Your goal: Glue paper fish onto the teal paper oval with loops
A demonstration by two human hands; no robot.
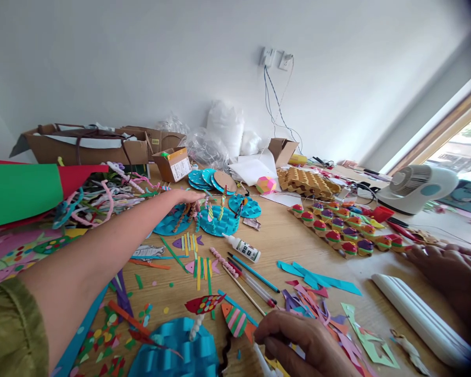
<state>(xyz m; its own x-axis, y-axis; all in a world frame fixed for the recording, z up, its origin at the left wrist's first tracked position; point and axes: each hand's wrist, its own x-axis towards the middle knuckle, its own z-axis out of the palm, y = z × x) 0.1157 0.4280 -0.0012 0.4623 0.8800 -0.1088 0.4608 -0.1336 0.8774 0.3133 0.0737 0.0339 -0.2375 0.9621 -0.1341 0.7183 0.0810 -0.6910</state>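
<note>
My left hand [194, 199], in an olive sleeve, reaches far over the table. Its fingers close downward among twisted pipe-cleaner stems [181, 219] standing on a blue egg-carton disc [163, 225]; which stem they grip is partly hidden. A second blue disc [223, 226] with stems is beside it. Low in the middle, my right hand [304, 343] curls around a white bottle with a tapered nozzle [261, 360], mostly hidden. Near it lie a striped paper fish [235, 319] and a nearer blue disc [180, 351] bearing a dotted red fish [204, 303] on a white stem.
Another person's hand [451, 272] rests at the right by a white bar-shaped device [419, 317]. A glue bottle [243, 248], pens [255, 272] and paper strips [317, 277] lie mid-table. Painted egg-carton pieces [337, 225], a fan [418, 186] and cardboard boxes [90, 146] stand farther back.
</note>
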